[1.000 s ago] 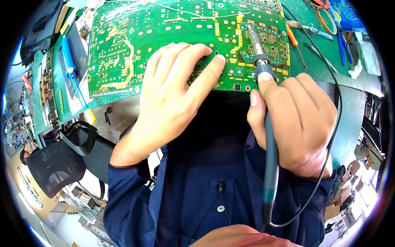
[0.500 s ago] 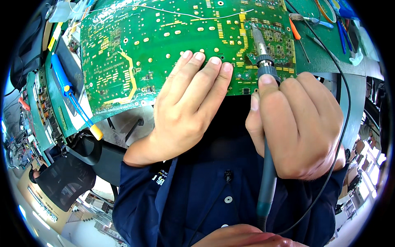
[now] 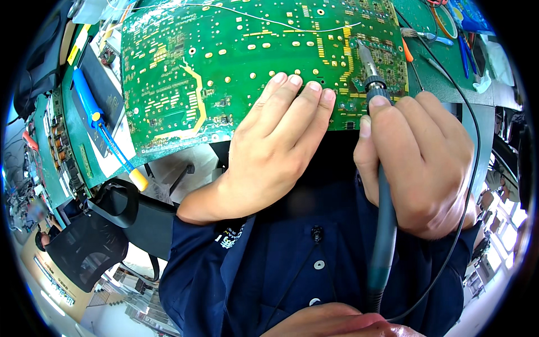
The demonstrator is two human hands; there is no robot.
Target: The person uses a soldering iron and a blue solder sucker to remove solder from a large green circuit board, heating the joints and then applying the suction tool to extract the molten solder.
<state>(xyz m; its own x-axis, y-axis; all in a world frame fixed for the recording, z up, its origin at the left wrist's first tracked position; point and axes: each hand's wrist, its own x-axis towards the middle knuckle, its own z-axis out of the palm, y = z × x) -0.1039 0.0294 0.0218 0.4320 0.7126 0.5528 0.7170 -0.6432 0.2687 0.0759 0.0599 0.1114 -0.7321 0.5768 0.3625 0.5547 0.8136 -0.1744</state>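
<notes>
A large green circuit board (image 3: 264, 56) with gold pads lies across the bench at the top of the view. My left hand (image 3: 275, 143) rests on its near edge, fingers stretched out flat and holding nothing. In my right hand (image 3: 424, 163) is a soldering iron (image 3: 383, 224), gripped around its dark handle with thumb and fingers closed. The iron points away from me, its metal tip over the board's right part, among small components; whether it touches cannot be made out. A thin pale wire (image 3: 269, 21), perhaps solder, curves over the board and ends near the tip.
Left of the board lies a blue desoldering pump (image 3: 87, 92) with a yellow end. To the right are a brush (image 3: 429, 37), an orange-handled screwdriver (image 3: 407, 50), tweezers (image 3: 439, 68) and blue-handled pliers (image 3: 463, 55). A black cable (image 3: 475, 140) loops beside my right hand. An office chair (image 3: 87, 250) stands at left.
The board and both hands appear slightly farther right in the picture. My left hand stays flat on the board, and my right hand keeps the same hold on the soldering iron.
</notes>
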